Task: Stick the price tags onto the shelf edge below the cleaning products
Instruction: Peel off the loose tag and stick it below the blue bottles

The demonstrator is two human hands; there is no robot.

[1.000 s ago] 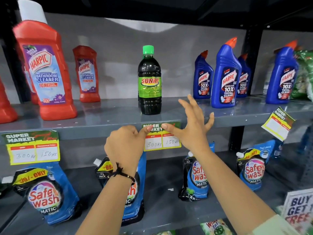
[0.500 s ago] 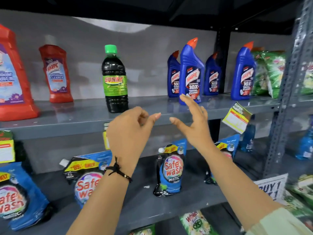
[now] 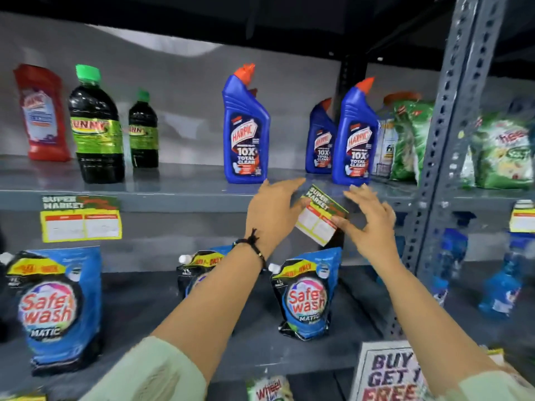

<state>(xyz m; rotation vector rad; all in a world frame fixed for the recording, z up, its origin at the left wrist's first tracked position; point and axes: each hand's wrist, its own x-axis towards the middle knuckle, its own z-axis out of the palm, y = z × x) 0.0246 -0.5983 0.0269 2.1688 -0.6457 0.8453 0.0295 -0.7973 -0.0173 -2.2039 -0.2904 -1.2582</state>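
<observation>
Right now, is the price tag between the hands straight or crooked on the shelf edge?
Crooked. The price tag tilts down to the right against the shelf edge, with the left hand and right hand at its sides.

1. We note a grey metal upper shelf (image 3: 179, 183). On it stand a red bottle (image 3: 42, 114), two dark green-capped bottles (image 3: 97, 128) and three blue Harpic bottles (image 3: 246, 128), with green packets (image 3: 411, 137) far right.
2. Its front edge (image 3: 173, 202) bears one straight tag (image 3: 81, 218) and one tilted tag (image 3: 321, 218).
3. The lower shelf (image 3: 139, 296) carries Safewash pouches (image 3: 58, 308).
</observation>
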